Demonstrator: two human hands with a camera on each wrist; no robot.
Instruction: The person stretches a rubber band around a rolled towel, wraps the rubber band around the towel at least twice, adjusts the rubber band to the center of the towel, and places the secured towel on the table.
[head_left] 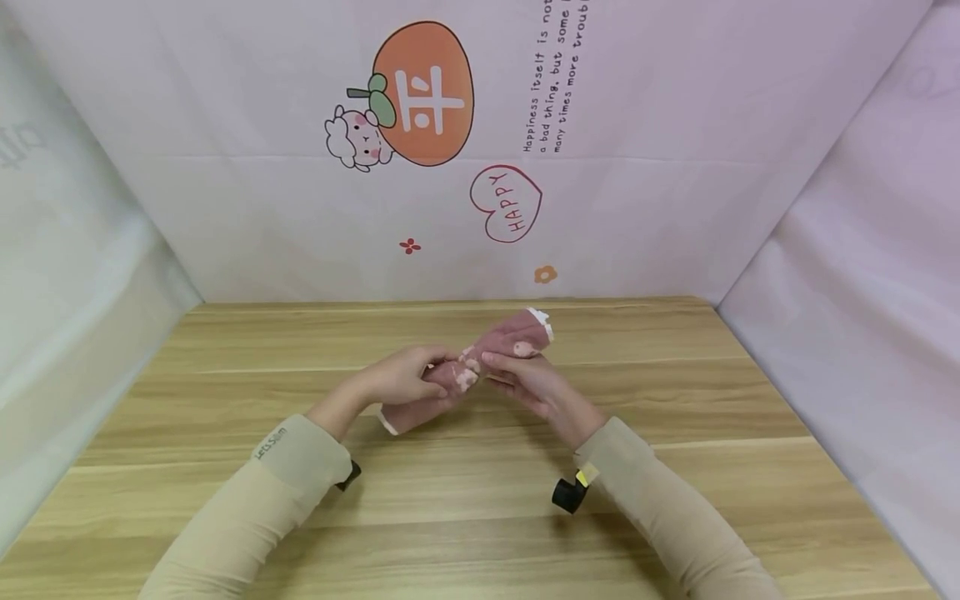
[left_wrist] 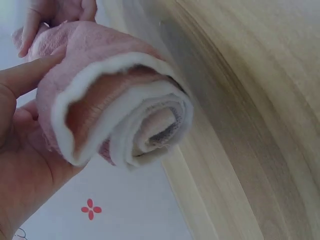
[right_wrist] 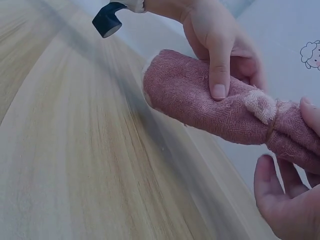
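A rolled pink towel (head_left: pixel 506 335) with white edging and pale patches is held up over the table, slanting from lower left to upper right. A thin band (right_wrist: pixel 271 131) cinches its narrow middle. My left hand (head_left: pixel 403 377) grips the lower left half, thumb lying along the top in the right wrist view. At the right of the cinched middle is my right hand (head_left: pixel 542 388), its thumb on the towel and its fingers curled beneath. In the left wrist view, the towel's near end (left_wrist: pixel 150 120) shows the spiral of rolled layers and a loose outer fold.
The wood-grain table (head_left: pixel 450 533) lies below both hands. White printed cloth (head_left: pixel 645 208) hangs behind it and along both sides. Small black wrist cameras stick out below the sleeves, the right one (head_left: pixel 568 495) showing plainly.
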